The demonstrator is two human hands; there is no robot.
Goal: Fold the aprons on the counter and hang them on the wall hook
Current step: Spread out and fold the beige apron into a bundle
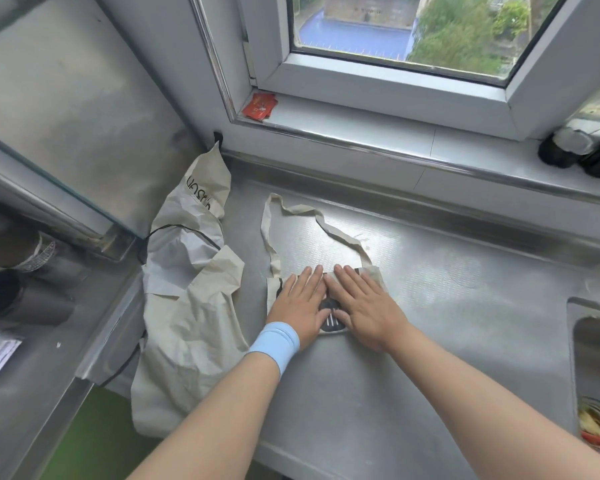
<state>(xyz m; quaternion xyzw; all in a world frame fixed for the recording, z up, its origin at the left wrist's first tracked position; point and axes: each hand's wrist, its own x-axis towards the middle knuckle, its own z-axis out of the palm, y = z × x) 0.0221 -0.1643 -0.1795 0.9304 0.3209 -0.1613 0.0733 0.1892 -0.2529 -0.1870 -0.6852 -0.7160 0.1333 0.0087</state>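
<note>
Palms flat, fingers uncurled: left hand [300, 303] and right hand [364, 306] pressed folded apron [374, 273]. Cloth looked light, limp, prone to unfolding; strap loop [343, 239] beyond fingertips seemed best hold.

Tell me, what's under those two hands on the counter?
A folded cream apron with a dark print; its strap loops toward the window. The left hand and right hand, pressed flat, hide most of it.

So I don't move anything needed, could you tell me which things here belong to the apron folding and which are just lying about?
Job: folded apron under left hand and right hand; crumpled apron; wall hook.
Lying about: red packets; dark jars; sink.
</note>
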